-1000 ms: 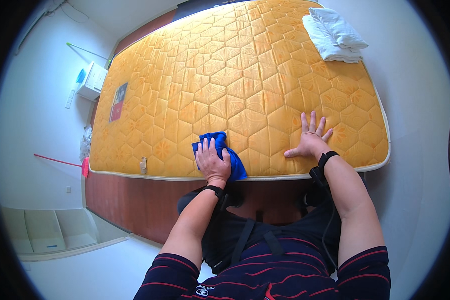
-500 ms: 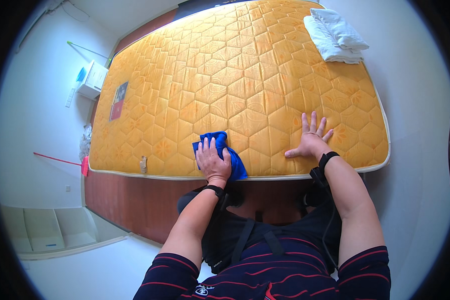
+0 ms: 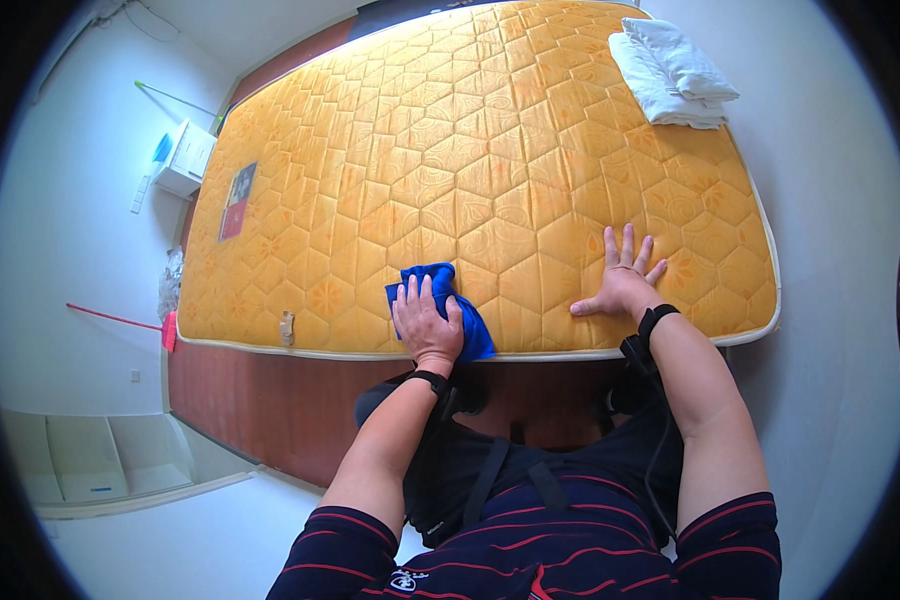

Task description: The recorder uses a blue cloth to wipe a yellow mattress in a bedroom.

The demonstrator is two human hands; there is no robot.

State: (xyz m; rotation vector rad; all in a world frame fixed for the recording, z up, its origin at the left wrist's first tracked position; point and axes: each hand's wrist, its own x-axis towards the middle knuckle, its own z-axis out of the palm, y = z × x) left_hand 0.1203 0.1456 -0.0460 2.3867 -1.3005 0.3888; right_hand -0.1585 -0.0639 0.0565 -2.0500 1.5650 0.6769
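Observation:
A blue cloth lies crumpled on the near edge of a yellow quilted mattress. Flat on top of it rests my left hand, fingers stretched forward and pressing down rather than gripping; part of the cloth is hidden beneath the palm. One corner of the cloth reaches the mattress's white piping. Farther right, my right hand is spread on the bare mattress cover, fingers wide apart, holding nothing. Both wrists wear black bands.
White folded bedding sits at the mattress's far right corner. Left of the bed are a white cabinet, a red broom and a plastic bag. Walls border the right and left. Reddish-brown floor shows in front.

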